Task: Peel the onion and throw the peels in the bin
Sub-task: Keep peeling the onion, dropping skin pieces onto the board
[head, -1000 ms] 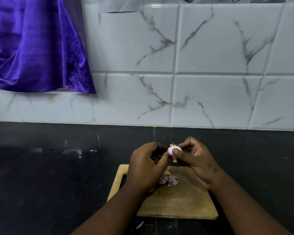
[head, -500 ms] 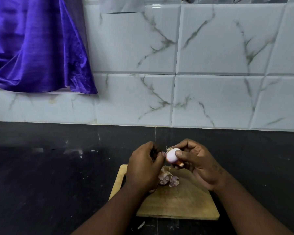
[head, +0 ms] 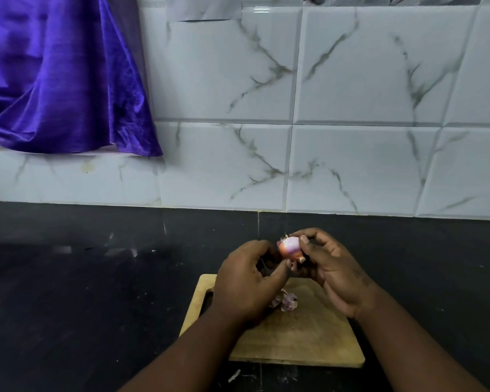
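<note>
Fingers (head: 304, 241) of the right hand (head: 333, 268) curl round the onion (head: 289, 247), held up above the cutting board (head: 294, 340); the left hand (head: 244, 281) pinches its lower edge. Loose peels (head: 287, 300) lie on the board, on the dark desk (head: 96, 278).

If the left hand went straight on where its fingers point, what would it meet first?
The onion, pinched in the right hand. The left hand aims up and right at its lower side and looks nearly touching, though depth is unclear.
</note>
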Demonstrator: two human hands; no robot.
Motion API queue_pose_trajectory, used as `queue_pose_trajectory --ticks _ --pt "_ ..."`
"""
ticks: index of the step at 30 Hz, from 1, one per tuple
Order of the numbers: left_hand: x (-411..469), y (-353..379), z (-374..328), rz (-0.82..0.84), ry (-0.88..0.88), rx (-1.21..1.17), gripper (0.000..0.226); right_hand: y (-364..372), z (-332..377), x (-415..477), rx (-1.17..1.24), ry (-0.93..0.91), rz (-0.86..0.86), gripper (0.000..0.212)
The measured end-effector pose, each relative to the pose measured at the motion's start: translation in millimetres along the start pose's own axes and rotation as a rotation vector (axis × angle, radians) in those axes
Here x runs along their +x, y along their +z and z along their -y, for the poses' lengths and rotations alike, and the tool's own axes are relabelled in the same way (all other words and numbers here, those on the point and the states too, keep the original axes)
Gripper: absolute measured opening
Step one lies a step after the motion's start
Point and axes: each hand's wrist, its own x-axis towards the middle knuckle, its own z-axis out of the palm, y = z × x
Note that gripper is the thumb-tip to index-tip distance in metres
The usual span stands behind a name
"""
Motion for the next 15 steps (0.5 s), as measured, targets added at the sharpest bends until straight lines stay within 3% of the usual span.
queue_pose_trajectory --ticks 6,12,15 --pt "1.6 -1.3 1.1 -0.051 -0.007 0.046 0.017 0.9 -0.9 -0.7 -0.018 0.014 -0.006 0.038" --pt "0.8 -0.5 0.3 -0.041 -0.056 0.006 0.025 1.5 -1.1 -2.2 -0.087 -0.037 0.024 0.025" --pt "1.7 -0.5 2.9 -0.041 -0.075 -0.023 0.018 2.1 -1.3 -2.4 -0.099 -0.062 0.039 0.025"
